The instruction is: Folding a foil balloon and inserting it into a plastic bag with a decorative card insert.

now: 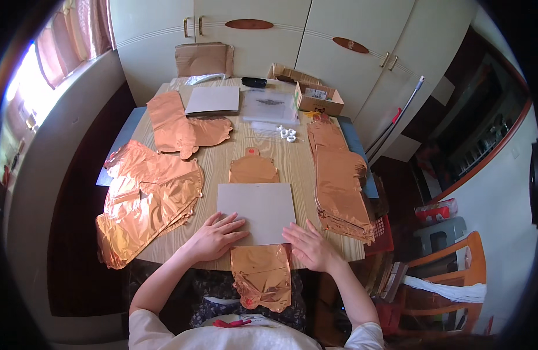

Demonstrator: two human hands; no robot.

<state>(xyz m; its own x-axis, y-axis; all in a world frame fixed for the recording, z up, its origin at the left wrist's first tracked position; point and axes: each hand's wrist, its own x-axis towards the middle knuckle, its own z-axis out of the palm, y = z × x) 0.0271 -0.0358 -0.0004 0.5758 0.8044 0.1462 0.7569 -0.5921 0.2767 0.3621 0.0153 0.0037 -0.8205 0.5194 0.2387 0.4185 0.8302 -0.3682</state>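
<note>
A square grey card (258, 211) lies at the front middle of the table, over a flat copper-coloured foil balloon (260, 268). The foil sticks out beyond the card's far edge, and its near end hangs over the table's front edge. My left hand (219, 234) rests flat at the card's left edge, fingers spread. On the opposite side, my right hand (309, 245) touches the near right corner with its fingers stretched out. Neither hand grips anything. The card hides the foil's middle.
Stacks of flat copper foil balloons lie at the left (155, 198), far left (187, 128) and right (339, 181). Toward the back are more grey cards (213, 100), a clear plastic bag (266, 108), white ribbon rolls (288, 135) and an open cardboard box (321, 100). A wooden chair (473, 262) stands right.
</note>
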